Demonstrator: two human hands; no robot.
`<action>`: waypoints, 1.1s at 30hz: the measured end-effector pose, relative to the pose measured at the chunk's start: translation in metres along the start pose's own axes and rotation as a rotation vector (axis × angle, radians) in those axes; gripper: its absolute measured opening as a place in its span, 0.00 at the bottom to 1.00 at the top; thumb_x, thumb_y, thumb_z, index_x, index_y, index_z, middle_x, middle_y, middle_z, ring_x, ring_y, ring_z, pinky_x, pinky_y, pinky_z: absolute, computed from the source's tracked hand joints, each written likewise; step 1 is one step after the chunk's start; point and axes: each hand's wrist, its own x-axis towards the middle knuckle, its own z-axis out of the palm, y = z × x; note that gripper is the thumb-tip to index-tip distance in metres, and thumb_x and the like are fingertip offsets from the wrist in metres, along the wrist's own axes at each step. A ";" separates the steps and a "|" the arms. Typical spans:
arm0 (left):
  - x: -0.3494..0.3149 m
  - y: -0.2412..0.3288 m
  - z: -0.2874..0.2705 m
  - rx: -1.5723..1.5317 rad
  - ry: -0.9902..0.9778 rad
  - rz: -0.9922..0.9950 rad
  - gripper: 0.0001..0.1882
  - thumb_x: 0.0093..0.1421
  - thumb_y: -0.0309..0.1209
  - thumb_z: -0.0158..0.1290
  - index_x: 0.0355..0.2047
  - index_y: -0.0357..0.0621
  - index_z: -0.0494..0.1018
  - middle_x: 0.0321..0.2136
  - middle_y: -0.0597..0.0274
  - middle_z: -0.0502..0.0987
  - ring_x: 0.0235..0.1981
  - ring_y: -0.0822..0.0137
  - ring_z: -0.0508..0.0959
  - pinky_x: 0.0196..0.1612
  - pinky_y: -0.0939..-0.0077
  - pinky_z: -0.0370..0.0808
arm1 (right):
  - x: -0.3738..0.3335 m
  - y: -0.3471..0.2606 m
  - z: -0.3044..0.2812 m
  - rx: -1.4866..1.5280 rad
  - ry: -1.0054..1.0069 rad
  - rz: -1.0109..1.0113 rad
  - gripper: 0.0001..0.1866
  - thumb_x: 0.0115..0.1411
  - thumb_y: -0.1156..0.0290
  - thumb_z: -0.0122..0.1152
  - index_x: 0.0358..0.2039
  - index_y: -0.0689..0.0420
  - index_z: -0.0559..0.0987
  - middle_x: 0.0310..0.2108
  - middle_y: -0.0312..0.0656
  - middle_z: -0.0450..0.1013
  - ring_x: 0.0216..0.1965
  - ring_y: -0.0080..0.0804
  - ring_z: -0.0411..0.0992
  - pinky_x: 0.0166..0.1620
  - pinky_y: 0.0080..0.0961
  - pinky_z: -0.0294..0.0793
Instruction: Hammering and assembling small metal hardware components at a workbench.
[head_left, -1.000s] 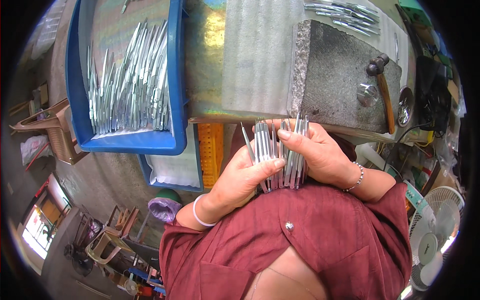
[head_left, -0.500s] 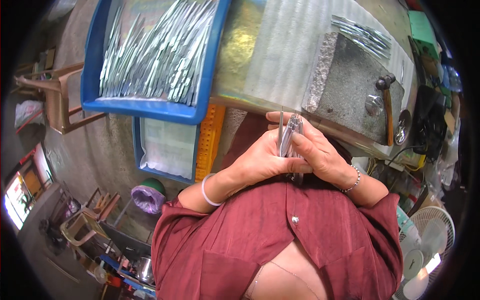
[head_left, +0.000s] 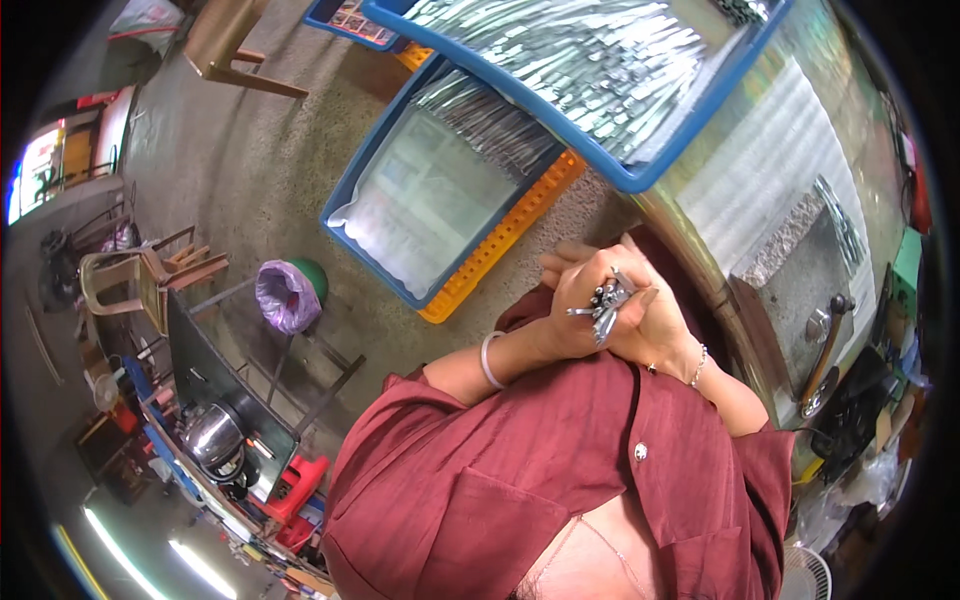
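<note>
A bundle of thin silvery metal strips point(head_left: 612, 296) is held in front of my chest, seen nearly end-on. My left hand point(head_left: 577, 290), with a pale bangle at its wrist, is wrapped round the bundle. Against the other side presses my right hand point(head_left: 658, 325), its thumb lying by the strip ends; a bead bracelet circles that wrist. The lower lengths of the strips are hidden by my fingers. Many similar strips point(head_left: 590, 75) lie in the blue tray point(head_left: 632, 178) on the table, beyond my hands.
Below the tray, a second blue tray point(head_left: 372, 268) with a white liner and strips rests on an orange crate point(head_left: 475, 268). At right, a stone block point(head_left: 790, 300) bears a hammer point(head_left: 828, 345); more strips point(head_left: 842, 225) lie behind it. A purple-lined bin point(head_left: 290, 297) stands left.
My view has swung left, bringing more of the lower tray and floor into sight. The bundle has tipped from upright to nearly end-on, and my left hand has closed round it.
</note>
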 end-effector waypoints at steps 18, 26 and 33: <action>0.089 -0.199 -0.141 1.248 -0.376 -0.137 0.05 0.52 0.28 0.48 0.29 0.42 0.66 0.24 0.47 0.76 0.29 0.48 0.78 0.29 0.53 0.74 | 0.010 0.006 -0.010 -0.745 0.316 -0.089 0.20 0.66 0.65 0.44 0.54 0.63 0.65 0.50 0.44 0.67 0.49 0.30 0.68 0.52 0.24 0.66; 0.112 -0.192 -0.124 1.248 -0.506 -0.297 0.09 0.52 0.31 0.48 0.31 0.40 0.71 0.31 0.46 0.77 0.35 0.51 0.78 0.36 0.57 0.76 | 0.013 0.002 -0.005 -0.916 0.271 -0.072 0.16 0.65 0.73 0.45 0.52 0.64 0.66 0.48 0.43 0.69 0.43 0.25 0.69 0.48 0.20 0.68; 0.091 -0.204 -0.155 1.268 -0.415 -0.310 0.07 0.52 0.31 0.50 0.28 0.40 0.74 0.33 0.50 0.77 0.35 0.52 0.78 0.38 0.59 0.76 | 0.018 0.001 -0.012 -0.951 0.227 -0.073 0.16 0.64 0.75 0.45 0.51 0.66 0.66 0.47 0.44 0.69 0.42 0.25 0.70 0.47 0.20 0.69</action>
